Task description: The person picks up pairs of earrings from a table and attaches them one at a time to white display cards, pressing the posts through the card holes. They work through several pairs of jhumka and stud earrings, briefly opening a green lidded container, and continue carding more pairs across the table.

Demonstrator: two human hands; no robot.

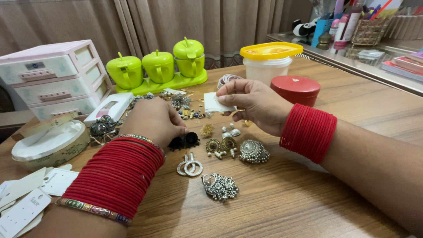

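My right hand (pixel 255 103) pinches a small white paper card (pixel 217 103) between thumb and fingers, held above the wooden table (pixel 308 194) near twelve o'clock of the scattered earrings. My left hand (pixel 155 121) curls closed at nine o'clock, fingertips touching a pair of black flower-shaped earrings (pixel 185 141). A domed silver earring (pixel 253 151) lies at five o'clock of them, two silver hoop earrings (pixel 190 166) at six.
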